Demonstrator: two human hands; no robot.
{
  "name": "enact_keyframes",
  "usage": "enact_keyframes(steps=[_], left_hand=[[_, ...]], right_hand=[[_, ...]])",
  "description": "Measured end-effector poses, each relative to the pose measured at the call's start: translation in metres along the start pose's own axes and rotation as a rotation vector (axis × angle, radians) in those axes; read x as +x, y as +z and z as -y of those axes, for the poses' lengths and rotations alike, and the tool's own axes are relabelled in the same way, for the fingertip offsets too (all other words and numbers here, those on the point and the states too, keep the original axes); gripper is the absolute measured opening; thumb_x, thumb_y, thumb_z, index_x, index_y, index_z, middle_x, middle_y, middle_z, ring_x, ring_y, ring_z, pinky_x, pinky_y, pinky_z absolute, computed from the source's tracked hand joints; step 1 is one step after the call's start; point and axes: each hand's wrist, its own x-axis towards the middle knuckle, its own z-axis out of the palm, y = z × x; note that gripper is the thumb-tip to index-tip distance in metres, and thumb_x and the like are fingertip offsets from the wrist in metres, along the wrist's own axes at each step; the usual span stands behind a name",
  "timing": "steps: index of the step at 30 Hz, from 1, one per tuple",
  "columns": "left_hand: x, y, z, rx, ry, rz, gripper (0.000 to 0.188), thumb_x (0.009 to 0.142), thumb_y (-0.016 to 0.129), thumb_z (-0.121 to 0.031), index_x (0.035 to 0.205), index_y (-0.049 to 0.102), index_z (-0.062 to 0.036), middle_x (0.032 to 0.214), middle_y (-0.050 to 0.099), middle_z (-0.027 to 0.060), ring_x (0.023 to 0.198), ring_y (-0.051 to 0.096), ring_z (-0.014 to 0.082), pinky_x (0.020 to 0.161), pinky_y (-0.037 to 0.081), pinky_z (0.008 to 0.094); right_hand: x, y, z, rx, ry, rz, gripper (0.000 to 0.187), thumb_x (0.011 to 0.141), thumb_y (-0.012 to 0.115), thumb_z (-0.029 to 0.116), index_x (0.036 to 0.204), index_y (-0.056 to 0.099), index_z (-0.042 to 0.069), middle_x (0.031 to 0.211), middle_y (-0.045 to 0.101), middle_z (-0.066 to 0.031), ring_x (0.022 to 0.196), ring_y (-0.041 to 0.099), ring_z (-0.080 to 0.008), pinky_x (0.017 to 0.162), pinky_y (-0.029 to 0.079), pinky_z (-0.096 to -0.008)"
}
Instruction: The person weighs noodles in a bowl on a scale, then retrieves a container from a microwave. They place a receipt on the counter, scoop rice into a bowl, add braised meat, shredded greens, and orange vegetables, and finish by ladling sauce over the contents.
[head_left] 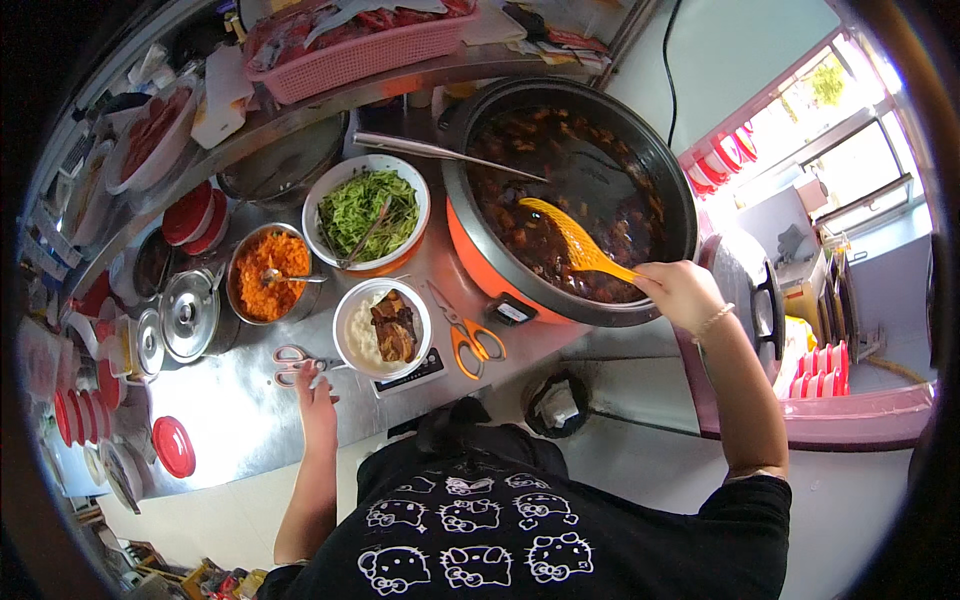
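My right hand grips the handle of a yellow slotted spoon, whose head lies in the dark broth of a large black-and-orange electric pot. Dark pieces float in that broth. My left hand is empty, its fingers apart, close to a pair of scissors with pale pink handles. Beside it, a white bowl of white rice with dark brown meat stands on a small kitchen scale. Orange-handled scissors lie between that bowl and the pot.
Shredded green vegetable fills a white bowl, and orange shreds fill a metal one, each with a utensil. A metal ladle rests across the pot's rim. Lidded metal pots and red lids stand left; a pink basket sits on the shelf.
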Motion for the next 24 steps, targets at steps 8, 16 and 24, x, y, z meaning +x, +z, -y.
enact_keyframes(steps=[8, 16, 24], left_hand=[[0.006, 0.026, 0.009, -0.306, -0.135, 0.15, 0.041, 0.1, 0.039, -0.018, 0.14, 0.041, -0.0051, 0.128, 0.051, 0.011, 0.109, 0.056, 0.0215, 0.091, 0.05, 0.0363], [-0.001, 0.039, 0.007, -0.316, -0.163, 0.208, 0.042, 0.099, 0.04, -0.017, 0.139, 0.04, -0.0042, 0.124, 0.054, 0.0102, 0.105, 0.057, 0.0202, 0.09, 0.051, 0.0353], [-0.011, 0.032, 0.011, -0.282, -0.149, 0.115, 0.043, 0.097, 0.042, -0.014, 0.139, 0.039, -0.0079, 0.128, 0.047, 0.0089, 0.098, 0.054, 0.0189, 0.082, 0.053, 0.035]], right_hand=[[0.025, 0.023, -0.007, 0.147, -0.064, 0.083, 0.028, 0.092, 0.055, 0.033, 0.101, 0.069, 0.01, 0.089, 0.066, -0.0175, 0.081, 0.065, -0.0362, 0.073, 0.051, -0.0416], [0.012, 0.019, -0.041, 0.568, 0.091, 0.155, 0.024, 0.094, 0.058, 0.017, 0.101, 0.066, -0.005, 0.068, 0.057, -0.0015, 0.061, 0.049, -0.0077, 0.057, 0.043, -0.0242], [-0.013, 0.02, -0.061, 0.511, 0.143, -0.03, 0.02, 0.09, 0.062, 0.016, 0.097, 0.068, -0.001, 0.071, 0.061, -0.0124, 0.063, 0.056, -0.0172, 0.062, 0.046, -0.0291]])
